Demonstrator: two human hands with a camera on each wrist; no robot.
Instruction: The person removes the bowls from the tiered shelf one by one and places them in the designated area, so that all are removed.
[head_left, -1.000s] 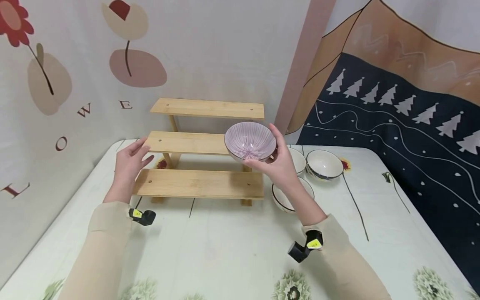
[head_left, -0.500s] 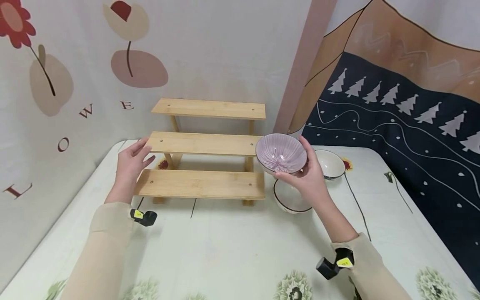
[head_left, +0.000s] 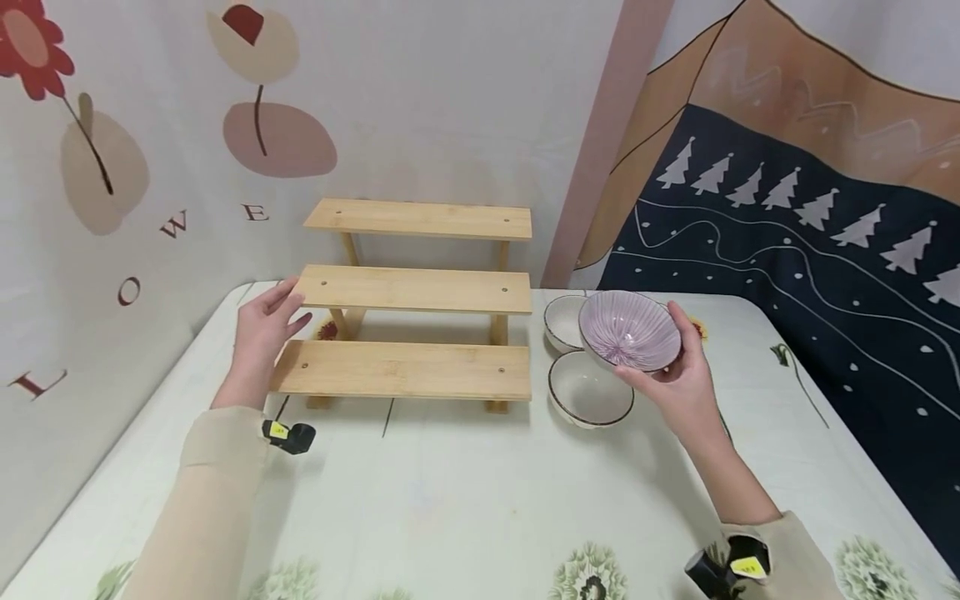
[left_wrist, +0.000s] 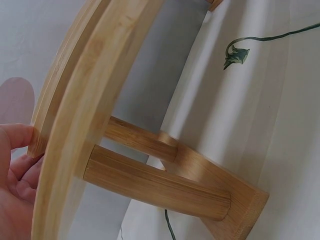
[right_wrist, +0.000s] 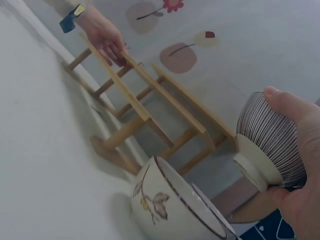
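My right hand (head_left: 693, 387) holds a purple bowl (head_left: 628, 329) with fine radiating stripes, tilted, its inside facing the head camera. In the right wrist view, this striped bowl (right_wrist: 270, 135) shows a pale foot, with my thumb and fingers at its sides. It hangs above two white bowls: one (head_left: 561, 323) behind and one dark-rimmed (head_left: 588, 390) in front. My left hand (head_left: 262, 329) grips the left end of the middle board on a three-step wooden shelf stand (head_left: 405, 371). The left wrist view has the left fingers (left_wrist: 17, 137) at a board's end.
A flower-printed tablecloth (head_left: 450, 483) covers the table. Pale printed fabric (head_left: 435, 100) stands behind the stand, and dark fabric with trees (head_left: 750, 225) rises at the right. The near white bowl (right_wrist: 165, 205) bears a painted branch.
My right hand has carried the purple bowl rightward and down, from the middle board to over the white bowls. A third white bowl at the right has become hidden. My left hand stays put.
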